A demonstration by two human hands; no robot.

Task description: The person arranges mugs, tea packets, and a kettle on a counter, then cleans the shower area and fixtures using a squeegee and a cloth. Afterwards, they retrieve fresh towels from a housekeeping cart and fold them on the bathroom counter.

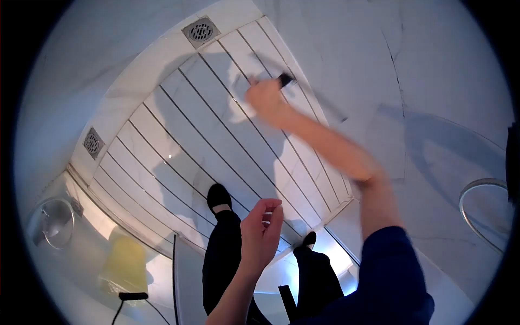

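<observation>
My right hand (267,100) reaches out over the slatted white floor (187,116), its fingers wrapped round a tool. Only a black end (285,80) of this tool shows clearly; a long, thin dark strip beside it is blurred, and I cannot tell whether it is a blade or a shadow. Nearer to me, my left hand (261,233) hangs above the floor with loosely curled fingers and nothing visible in them. It touches nothing.
Two square metal drains (201,32) (93,143) lie along the curved border. Black shoes (219,196) stand on the slats and at their near edge. A yellow object (127,262) and a black handle (133,296) are at lower left. A pale hose (470,208) loops at right.
</observation>
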